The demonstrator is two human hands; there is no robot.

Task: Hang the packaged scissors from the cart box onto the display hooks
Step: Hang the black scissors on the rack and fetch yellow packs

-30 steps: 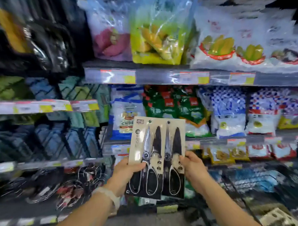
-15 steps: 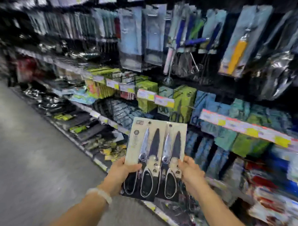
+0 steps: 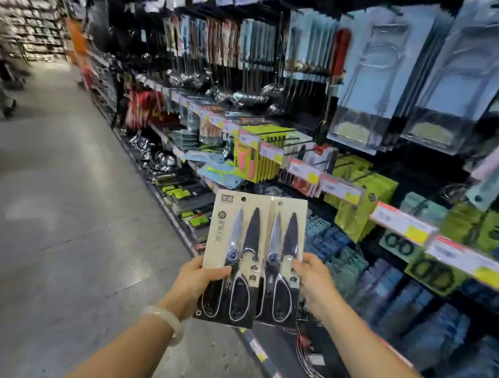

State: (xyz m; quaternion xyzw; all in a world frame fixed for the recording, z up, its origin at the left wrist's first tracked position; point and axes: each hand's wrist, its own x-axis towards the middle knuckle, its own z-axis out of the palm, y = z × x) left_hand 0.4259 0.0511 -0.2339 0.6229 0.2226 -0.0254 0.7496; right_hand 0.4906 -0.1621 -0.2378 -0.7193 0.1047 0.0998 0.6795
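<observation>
Left hand (image 3: 198,283): fingers gripped the left pack (image 3: 233,262).
Right hand (image 3: 314,280): fingers pinched the right pack (image 3: 285,264).
Progress: both packs unhung; hooks (image 3: 287,139) awaited them.

- Both forearms are bare, no sleeve reaching into view
- The left hand (image 3: 195,283) has a pale, smooth bangle (image 3: 166,322) at its wrist (milky white, rounded and fairly thick)
- The right hand (image 3: 314,283) shows no ring, and its wrist carries no band
</observation>
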